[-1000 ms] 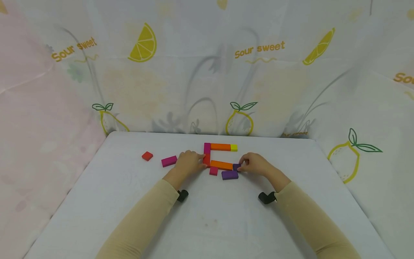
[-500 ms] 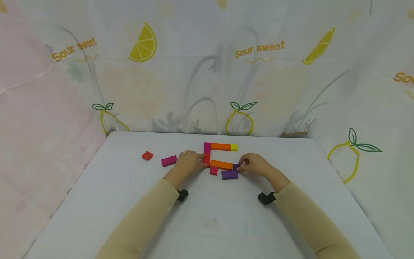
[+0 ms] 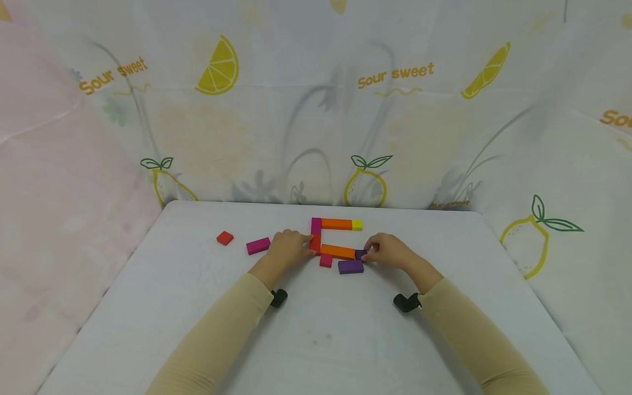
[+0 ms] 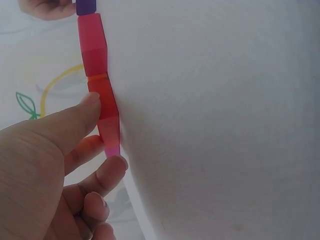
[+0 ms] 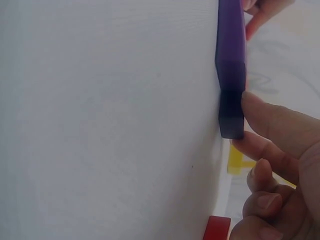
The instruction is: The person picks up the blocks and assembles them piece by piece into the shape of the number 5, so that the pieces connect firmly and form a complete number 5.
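Observation:
Thumb and fingers of my left hand (image 3: 287, 248) pinch a red block (image 3: 315, 245) at its left side and near end. A magenta block (image 3: 316, 225) continues that column towards the back. From the column's near end an orange block (image 3: 338, 252) runs right to a small dark purple block (image 3: 361, 254). My right hand (image 3: 390, 250) pinches this purple block between thumb and forefinger; its other fingers curl loosely in the right wrist view. Just in front lie a longer purple block (image 3: 351, 267) and a small pinkish-red block (image 3: 326, 261).
Behind, another orange block (image 3: 337, 224) ends at a small yellow block (image 3: 357, 225). To the left lie a magenta block (image 3: 258, 246) and a red-orange block (image 3: 225, 238). A red block (image 5: 217, 228) shows low in the right wrist view. Printed cloth hangs behind the white table (image 3: 316, 356).

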A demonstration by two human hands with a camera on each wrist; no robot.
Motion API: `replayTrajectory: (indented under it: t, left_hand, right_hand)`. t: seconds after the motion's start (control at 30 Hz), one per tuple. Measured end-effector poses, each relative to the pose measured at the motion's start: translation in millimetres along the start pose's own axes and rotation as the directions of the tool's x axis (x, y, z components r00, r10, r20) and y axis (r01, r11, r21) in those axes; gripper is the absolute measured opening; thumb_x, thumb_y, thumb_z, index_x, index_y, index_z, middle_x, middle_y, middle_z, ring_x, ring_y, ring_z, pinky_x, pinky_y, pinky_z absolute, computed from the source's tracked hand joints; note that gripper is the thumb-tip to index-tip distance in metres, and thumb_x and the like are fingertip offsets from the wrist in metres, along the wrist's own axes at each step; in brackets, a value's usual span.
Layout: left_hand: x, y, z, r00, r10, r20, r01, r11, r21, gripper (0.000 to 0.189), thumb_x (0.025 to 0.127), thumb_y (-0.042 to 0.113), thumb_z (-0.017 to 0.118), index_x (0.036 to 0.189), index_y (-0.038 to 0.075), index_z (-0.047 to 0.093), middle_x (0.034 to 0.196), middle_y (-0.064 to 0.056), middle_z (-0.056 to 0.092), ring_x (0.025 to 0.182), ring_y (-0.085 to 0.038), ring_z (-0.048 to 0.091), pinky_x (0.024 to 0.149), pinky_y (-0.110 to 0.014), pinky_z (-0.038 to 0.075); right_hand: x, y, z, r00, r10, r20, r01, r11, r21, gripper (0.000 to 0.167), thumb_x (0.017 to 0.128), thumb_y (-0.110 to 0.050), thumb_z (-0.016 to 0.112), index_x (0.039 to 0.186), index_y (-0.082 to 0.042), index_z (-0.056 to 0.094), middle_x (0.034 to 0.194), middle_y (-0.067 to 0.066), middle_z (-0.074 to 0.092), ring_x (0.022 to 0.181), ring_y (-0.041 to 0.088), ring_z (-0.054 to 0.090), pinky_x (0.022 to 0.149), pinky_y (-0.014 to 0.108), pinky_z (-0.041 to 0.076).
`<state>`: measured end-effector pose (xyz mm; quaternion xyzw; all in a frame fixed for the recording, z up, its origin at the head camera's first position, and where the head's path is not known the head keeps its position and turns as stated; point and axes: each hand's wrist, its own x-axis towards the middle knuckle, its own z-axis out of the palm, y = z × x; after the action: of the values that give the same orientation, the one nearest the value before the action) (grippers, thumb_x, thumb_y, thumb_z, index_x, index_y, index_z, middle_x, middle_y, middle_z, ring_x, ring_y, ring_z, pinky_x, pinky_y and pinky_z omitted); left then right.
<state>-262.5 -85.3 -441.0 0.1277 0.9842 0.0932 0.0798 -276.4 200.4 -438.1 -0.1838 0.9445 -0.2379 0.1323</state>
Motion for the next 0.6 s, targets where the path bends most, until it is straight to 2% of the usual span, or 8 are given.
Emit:
replayTrajectory:
  t: [0.43, 0.6]
  left_hand:
    - [-0.2, 0.0, -0.2, 1.0, -0.009, 0.015, 0.009, 1.0, -0.013, 0.056, 0.093, 0.046, 0.068, 0.143, 0.025, 0.056, 0.13, -0.01, 0.065, 0.112, -0.029, 0.056, 0.099, -0.046, 0.044]
    - [-1.2, -0.2, -0.3, 1.0, -0.008, 0.015, 0.008, 1.0, -0.022, 0.056, 0.093, 0.046, 0.068, 0.144, 0.025, 0.056, 0.13, -0.01, 0.065, 0.113, -0.029, 0.055, 0.099, -0.046, 0.044]
  right_hand:
    - [-1.9, -2.2, 0.4, 0.999, 0.034, 0.005, -0.034, 0.999, 0.015, 0.027, 0.088, -0.029, 0.079, 0.103, -0.008, 0.072, 0.077, 0.003, 0.053, 0.073, 0.018, 0.049, 0.066, 0.031, 0.039]
    - [-3.4, -2.9, -0.3, 1.0, 0.023, -0.005, -0.022, 1.0, 0.018, 0.026, 0.089, -0.029, 0.077, 0.104, -0.008, 0.072, 0.077, 0.003, 0.052, 0.073, 0.018, 0.049, 0.065, 0.031, 0.038]
